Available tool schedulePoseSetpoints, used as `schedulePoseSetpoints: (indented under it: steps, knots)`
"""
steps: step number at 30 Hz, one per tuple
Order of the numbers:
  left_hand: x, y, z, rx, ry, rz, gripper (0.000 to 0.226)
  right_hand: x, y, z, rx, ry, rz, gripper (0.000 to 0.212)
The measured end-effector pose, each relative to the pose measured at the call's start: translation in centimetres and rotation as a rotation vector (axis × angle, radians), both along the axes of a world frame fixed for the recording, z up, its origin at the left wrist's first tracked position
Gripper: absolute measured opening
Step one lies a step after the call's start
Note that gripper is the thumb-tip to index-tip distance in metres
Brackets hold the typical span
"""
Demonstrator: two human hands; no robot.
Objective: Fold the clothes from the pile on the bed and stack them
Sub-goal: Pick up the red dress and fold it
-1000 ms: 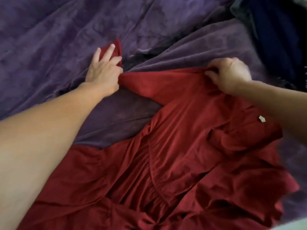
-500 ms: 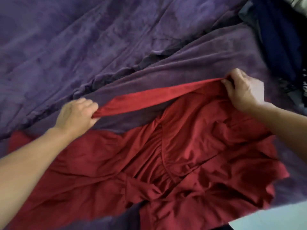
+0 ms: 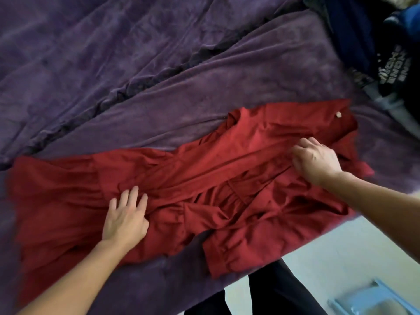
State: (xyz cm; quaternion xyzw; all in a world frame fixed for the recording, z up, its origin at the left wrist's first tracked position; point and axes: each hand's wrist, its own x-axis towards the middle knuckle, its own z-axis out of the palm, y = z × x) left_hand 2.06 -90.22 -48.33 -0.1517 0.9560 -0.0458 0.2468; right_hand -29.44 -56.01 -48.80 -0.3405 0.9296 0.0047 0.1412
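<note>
Head view, looking down at bed edge. Red garment lay spread lengthwise across the purple bedspread, wide skirt end to the left, narrower top end to the right, much creased through the middle. A long band of the red cloth ran diagonally over the body of the garment, from near the left hand up toward the right hand.

Left hand lay palm down on the skirt part, fingers straight and slightly spread, flat on the cloth and holding nothing. The red fabric lay under the palm and reached out on all sides of it.

Right hand was on the upper part of the garment, knuckles up, fingers bent with tips down on the cloth at the upper end of the band. Motion blur there; could not tell whether they pinched a fold or only pressed on it.

Small pale tag showed near the garment's top right corner.

Pile of dark clothes sat at the far right of the bed, well apart from both hands, with a black lettered garment beside it. Pale floor showed below the bed edge.
</note>
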Motion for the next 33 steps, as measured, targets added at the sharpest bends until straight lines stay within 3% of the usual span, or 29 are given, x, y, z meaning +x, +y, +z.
schedulePoseSetpoints:
  steps: [4,6,9,11,13,14,17,19,21,26,30,33]
  knots:
    - [-1.3,6.3,1.4,0.25,0.281,-0.213,0.022,3.5,4.4,1.7,-0.11,0.054,-0.077,0.005]
    - [-1.5,11.3,1.4,0.46,0.308,-0.354,0.011,5.2,7.4,2.4,-0.146,0.091,-0.004,0.021]
    - [-0.5,17.6,0.6,0.534,0.05,-0.384,0.04,7.1,10.9,3.0,-0.145,0.004,0.145,0.022]
    - [0.9,20.2,-0.8,0.51,-0.183,-0.311,0.07,8.1,12.8,2.4,0.046,-0.126,0.209,0.042]
    - [2.0,21.3,-1.7,0.532,-0.16,-0.223,0.065,8.4,14.8,1.6,0.241,-0.224,0.184,0.064]
    - [2.0,21.3,-1.8,0.583,-0.071,-0.149,0.053,8.2,15.5,1.5,0.236,-0.233,0.149,0.058]
    - [2.1,20.4,-2.0,0.768,0.194,0.149,0.015,6.2,17.4,1.5,-0.016,-0.113,0.076,0.013]
    - [1.8,19.4,-1.2,0.796,0.236,0.306,0.017,4.9,17.3,2.6,-0.079,-0.075,0.1,0.025]
    - [0.9,17.4,0.1,0.719,0.329,0.391,0.017,3.2,15.6,3.4,-0.163,-0.046,0.111,0.034]
    - [-4.0,10.0,2.1,0.364,0.481,0.589,0.016,-3.0,5.9,4.6,-0.319,0.04,0.038,0.02]
    - [-6.6,8.7,1.6,0.007,0.49,0.877,0.038,-7.1,2.9,3.3,-0.406,-0.032,-0.253,0.04]
    - [-8.4,11.8,0.2,-0.014,0.542,0.602,0.044,-7.5,6.0,1.3,-0.511,-0.089,-0.588,0.062]
